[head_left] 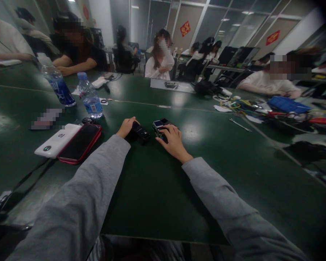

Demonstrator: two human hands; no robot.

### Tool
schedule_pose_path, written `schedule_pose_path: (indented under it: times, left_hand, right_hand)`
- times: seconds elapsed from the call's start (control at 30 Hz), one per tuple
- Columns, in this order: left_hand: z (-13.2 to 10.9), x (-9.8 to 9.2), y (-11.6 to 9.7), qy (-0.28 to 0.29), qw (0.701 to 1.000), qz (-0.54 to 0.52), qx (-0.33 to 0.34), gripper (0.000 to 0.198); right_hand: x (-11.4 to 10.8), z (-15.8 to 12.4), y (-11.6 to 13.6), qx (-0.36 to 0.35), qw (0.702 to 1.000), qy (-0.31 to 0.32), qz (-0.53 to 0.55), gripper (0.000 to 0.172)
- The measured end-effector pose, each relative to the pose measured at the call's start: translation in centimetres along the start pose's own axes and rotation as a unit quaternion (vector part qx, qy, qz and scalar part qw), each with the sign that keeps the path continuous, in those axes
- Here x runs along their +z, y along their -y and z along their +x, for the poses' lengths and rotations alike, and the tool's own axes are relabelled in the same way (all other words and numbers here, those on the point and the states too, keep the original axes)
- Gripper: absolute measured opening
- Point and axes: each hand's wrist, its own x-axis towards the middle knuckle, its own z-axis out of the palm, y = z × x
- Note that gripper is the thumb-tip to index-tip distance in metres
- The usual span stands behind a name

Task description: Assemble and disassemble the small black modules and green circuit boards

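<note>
My left hand point(126, 127) grips the near-left end of a small black rectangular device point(141, 132) with pale marks on its top face. The device is held at a tilt just above or on the green table point(152, 188); I cannot tell which. To its right, my right hand point(173, 140) curls over a small electronic device with a circuit board and a little screen point(158, 124). Thumb and fingers sit around its near edge, covering part of it. A dark piece point(165, 121) shows behind the fingers. A short gap separates the two devices.
Left of my arms lie a white power bank point(55, 140) and a red-cased phone point(80, 143). Beyond them stand a clear water bottle point(90, 98) and a blue-labelled bottle point(58, 85). A wrench point(240, 124) and tangled cables point(233, 103) are at right. Several people sit around.
</note>
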Motion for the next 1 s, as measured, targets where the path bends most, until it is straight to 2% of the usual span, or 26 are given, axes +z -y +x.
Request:
schedule_pose_path:
  times: [0.07, 0.2, 0.3, 0.53, 0.67, 0.73, 0.8, 1.0]
  left_hand:
    - [-0.1, 0.0, -0.2, 0.002, 1.0, -0.005, 0.005, 0.049]
    - [0.0, 0.0, -0.1, 0.009, 1.0, -0.004, 0.009, 0.049]
    - [0.1, 0.0, -0.1, 0.005, 1.0, 0.009, 0.003, 0.049]
    - [0.0, -0.1, 0.0, 0.011, 1.0, -0.003, -0.004, 0.051]
    - [0.0, -0.1, 0.1, 0.013, 1.0, -0.007, 0.015, 0.053]
    - [0.0, -0.1, 0.2, 0.013, 1.0, -0.012, 0.018, 0.052]
    - [0.1, 0.0, 0.2, 0.011, 1.0, -0.015, 0.014, 0.051]
    - [-0.1, 0.0, -0.2, 0.01, 1.0, 0.002, 0.011, 0.053]
  right_hand:
    - [-0.1, 0.1, -0.2, 0.007, 0.999, -0.032, 0.028, 0.031]
    - [0.4, 0.2, -1.4, 0.09, 0.989, -0.114, 0.039, 0.031]
    - [1.3, 0.1, -2.4, 0.129, 0.985, -0.111, 0.011, 0.035]
    - [2.5, -0.1, -3.6, 0.132, 0.989, -0.059, 0.037, 0.045]
    - [1.5, 0.0, -2.8, 0.153, 0.983, -0.101, -0.009, 0.04]
    - [0.8, 0.0, -1.8, 0.136, 0.982, -0.127, -0.02, 0.038]
    - [0.2, 0.0, -0.6, 0.096, 0.988, -0.122, 0.008, 0.038]
    - [0.2, -0.1, 1.5, -0.002, 0.999, 0.005, 0.05, 0.043]
